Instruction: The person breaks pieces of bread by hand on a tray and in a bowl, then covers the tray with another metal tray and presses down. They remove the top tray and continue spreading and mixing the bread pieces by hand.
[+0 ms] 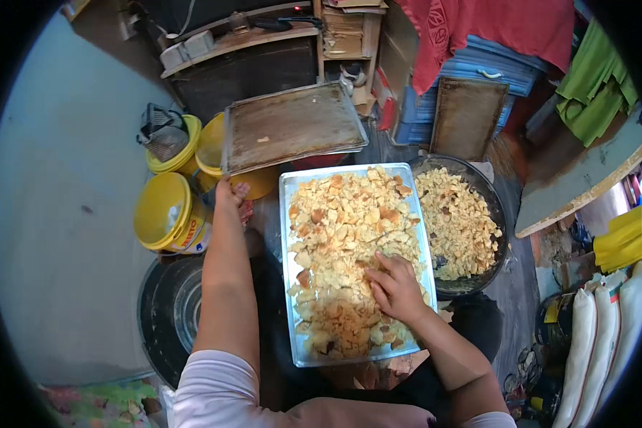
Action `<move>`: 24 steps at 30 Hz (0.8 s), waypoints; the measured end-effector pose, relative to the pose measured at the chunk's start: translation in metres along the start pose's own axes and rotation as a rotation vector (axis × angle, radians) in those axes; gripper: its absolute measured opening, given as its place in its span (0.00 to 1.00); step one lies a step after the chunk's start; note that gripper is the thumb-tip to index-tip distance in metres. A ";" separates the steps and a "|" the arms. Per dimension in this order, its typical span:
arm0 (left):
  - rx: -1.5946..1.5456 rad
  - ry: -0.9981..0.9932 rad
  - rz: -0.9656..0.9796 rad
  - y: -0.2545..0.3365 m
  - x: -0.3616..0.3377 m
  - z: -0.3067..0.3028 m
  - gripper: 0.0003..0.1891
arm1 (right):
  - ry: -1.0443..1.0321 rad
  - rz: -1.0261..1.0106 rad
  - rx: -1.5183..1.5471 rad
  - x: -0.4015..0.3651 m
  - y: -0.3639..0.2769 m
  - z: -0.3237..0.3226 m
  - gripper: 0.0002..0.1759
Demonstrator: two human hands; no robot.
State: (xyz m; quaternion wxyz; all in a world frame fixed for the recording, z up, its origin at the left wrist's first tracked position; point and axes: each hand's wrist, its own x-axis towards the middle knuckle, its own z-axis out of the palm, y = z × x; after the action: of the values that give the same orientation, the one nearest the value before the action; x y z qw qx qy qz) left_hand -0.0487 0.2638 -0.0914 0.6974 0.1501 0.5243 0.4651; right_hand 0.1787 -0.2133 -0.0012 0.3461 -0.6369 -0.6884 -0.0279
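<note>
Head: bread pieces (342, 235) under right hand (396, 289)

Rectangular silver metal baking tray (285, 214), lying flat, heaped with golden toasted bread pieces (342, 235) (a few darker). Stained rectangular metal tray (292, 125), nearly bare, raised and tilted just beyond the first.

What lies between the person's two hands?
The head view shows a silver rectangular tray heaped with bread pieces between left hand and right hand.
</note>
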 end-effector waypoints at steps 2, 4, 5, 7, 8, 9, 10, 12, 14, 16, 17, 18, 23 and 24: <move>-0.290 -0.094 -0.071 -0.002 0.030 0.010 0.32 | 0.001 -0.014 -0.022 0.008 -0.003 -0.008 0.19; -0.249 -0.096 -0.042 -0.004 0.046 0.020 0.28 | 0.031 -0.014 0.056 0.017 -0.012 -0.019 0.19; -0.180 -0.002 -0.045 0.000 0.035 0.027 0.26 | 0.068 -0.030 0.154 0.021 -0.018 -0.026 0.18; -0.100 0.000 0.009 0.002 0.027 0.034 0.23 | -0.253 -0.053 0.307 0.035 -0.035 -0.049 0.11; -0.018 -0.007 0.073 0.000 0.028 0.035 0.20 | -0.450 -0.043 0.412 0.037 -0.046 -0.056 0.09; 0.007 0.010 0.067 -0.002 0.034 0.033 0.20 | -0.482 -0.146 0.473 0.041 -0.058 -0.065 0.09; -0.057 -0.079 0.027 -0.001 0.041 0.032 0.20 | -0.434 -0.271 0.510 0.047 -0.070 -0.077 0.10; -0.143 -0.158 -0.004 0.005 0.047 0.031 0.20 | -0.275 -0.456 0.519 0.060 -0.092 -0.100 0.10; -0.099 0.036 -0.056 0.009 0.044 0.038 0.20 | -0.131 -0.527 0.460 0.073 -0.111 -0.118 0.11; -0.082 0.058 -0.004 0.012 0.038 0.044 0.20 | -0.028 -0.534 0.393 0.082 -0.124 -0.126 0.12; -0.047 0.077 0.044 0.014 0.035 0.046 0.20 | 0.003 -0.526 0.367 0.087 -0.128 -0.130 0.13; -0.028 0.111 0.100 0.017 0.044 0.048 0.20 | 0.032 -0.519 0.342 0.089 -0.131 -0.133 0.14; -0.076 -0.288 0.229 0.050 0.039 0.052 0.18 | 0.119 -0.437 0.315 0.091 -0.147 -0.123 0.13; -0.084 -0.333 0.213 0.059 0.029 0.057 0.18 | 0.154 -0.382 0.367 0.091 -0.149 -0.121 0.14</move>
State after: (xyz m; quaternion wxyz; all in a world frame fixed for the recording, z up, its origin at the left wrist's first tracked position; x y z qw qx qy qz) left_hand -0.0271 0.3339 -0.0442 0.7269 0.2505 0.3628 0.5265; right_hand 0.1026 -0.2209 0.1973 0.4955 -0.4182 -0.7611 -0.0155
